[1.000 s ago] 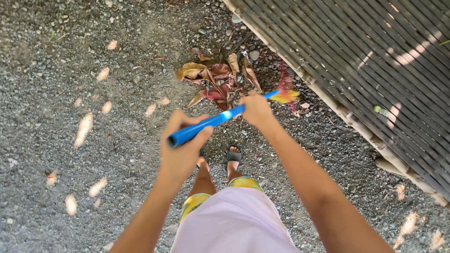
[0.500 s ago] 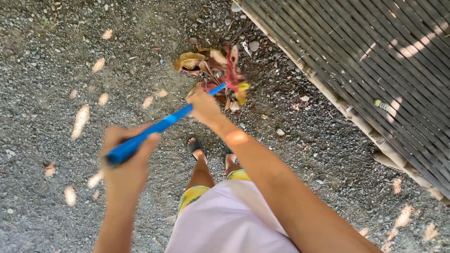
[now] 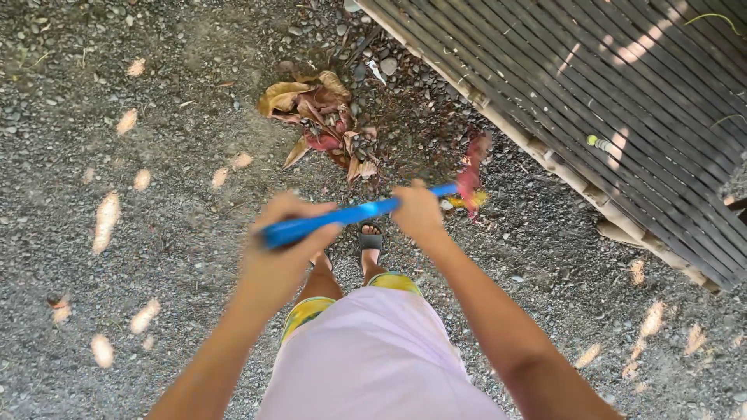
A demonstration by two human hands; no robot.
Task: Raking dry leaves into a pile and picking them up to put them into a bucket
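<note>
Low over the gravel ground point(image 3: 156, 194), a blue-handled broom point(image 3: 350, 212) lies nearly level across the person's front, held two-handed so its head can drag along the ground. Left hand point(image 3: 284, 245) wraps shut around the handle's top end; right hand point(image 3: 418, 214) clasps it nearer the blurred red and yellow bristles point(image 3: 471, 179). Just beyond lies a heap of dry brown leaves point(image 3: 319, 120), beside the edge of a slatted bamboo platform point(image 3: 591, 85).
</note>
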